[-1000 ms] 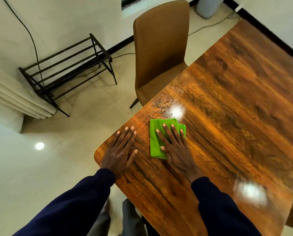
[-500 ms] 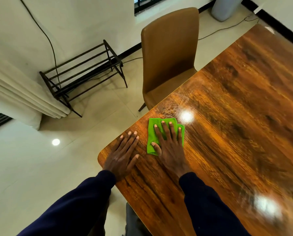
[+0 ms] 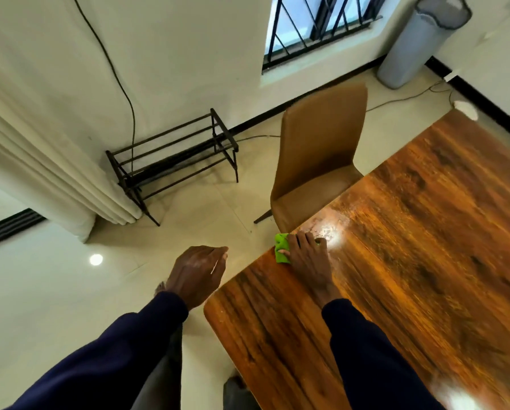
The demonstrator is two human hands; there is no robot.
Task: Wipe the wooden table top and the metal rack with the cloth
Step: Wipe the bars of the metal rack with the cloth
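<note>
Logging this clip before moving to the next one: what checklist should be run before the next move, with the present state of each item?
1. Cloth in hand: ok, the right hand holds it bunched at the table edge.
2. Left hand free: ok, it is off the table and holds nothing.
3. Table top fully wiped: cannot tell, glare covers parts of it.
4. Metal rack located: ok, it is on the floor by the wall.
5. Chair out of the way: not ok, it stands at the table edge beside the cloth.
</note>
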